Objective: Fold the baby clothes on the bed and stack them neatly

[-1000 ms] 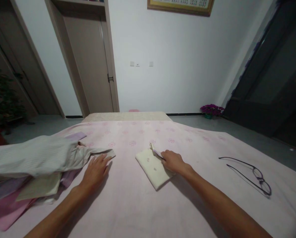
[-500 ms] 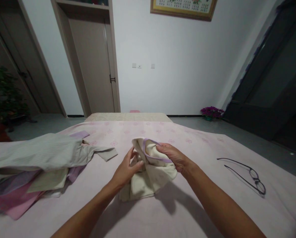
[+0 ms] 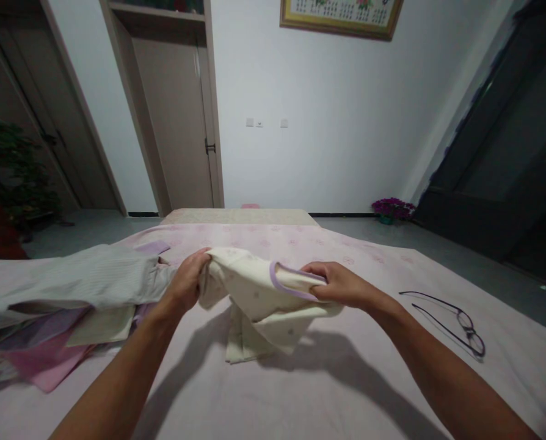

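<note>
A cream shirt with small faint prints and a lilac neckband is stretched between my two hands. My left hand is closed on its left end, with the fingertips partly hidden by the cloth. At the neckband, my right hand pinches the fabric, thumb in front and fingers tucked inside the opening. The shirt's middle hangs in loose folds, and a lower part of cream cloth rests on the pink sheet beneath.
A pile of clothes in grey, purple, pink and cream lies on the left. Black-framed glasses rest on the right of the pink flowered bed sheet. Beyond the far edge is a beige surface.
My hands have moved apart, the left one outward to the left and the right one slightly right. The bunched cream shirt is now spread wider between them.
</note>
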Demonstrator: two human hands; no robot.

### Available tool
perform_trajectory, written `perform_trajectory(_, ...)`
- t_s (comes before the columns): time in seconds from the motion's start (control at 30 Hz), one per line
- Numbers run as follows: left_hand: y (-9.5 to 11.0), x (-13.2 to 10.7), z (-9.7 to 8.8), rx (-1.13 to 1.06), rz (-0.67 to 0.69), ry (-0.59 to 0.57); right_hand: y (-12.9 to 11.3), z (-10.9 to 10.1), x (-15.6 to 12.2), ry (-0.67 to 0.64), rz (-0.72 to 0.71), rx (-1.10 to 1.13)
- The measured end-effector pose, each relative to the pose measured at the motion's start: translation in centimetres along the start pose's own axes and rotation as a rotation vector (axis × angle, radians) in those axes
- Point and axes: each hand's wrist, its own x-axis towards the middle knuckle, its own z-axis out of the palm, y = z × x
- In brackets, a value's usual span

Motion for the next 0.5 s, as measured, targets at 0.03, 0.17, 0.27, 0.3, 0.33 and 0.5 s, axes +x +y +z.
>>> perform_trajectory(0.03,1.0,0.1,-0.4,-0.108,-0.024,-0.037,0.3,-0.2,0.1,0.068,0.009,-0.175)
perform_trajectory(0.17,3.3,0.2,-0.3,-0.272,-0.084,-0.121,0.7,-0.2,1.1,0.402,-0.034,-0.308)
perform_trajectory(0.27,3.3,0.1,-0.3,-0.195,-0.009,-0.061,0.0,-0.1,1.6,0.514,-0.082,0.056)
perform_trajectory(0.3,3.2,0.0,-0.4,-0.184,0.018,-0.045,-0.4,-0.2,1.6,0.495,-0.068,0.146)
perform_trajectory(0.33,3.0,-0.1,-0.5,-0.19,0.033,-0.039,-0.8,-0.3,1.6,0.475,-0.057,0.212)
perform_trajectory(0.5,2.6,0.2,-1.1,-0.201,-0.012,-0.062,-3.0,-0.8,1.4,0.464,-0.188,0.51)
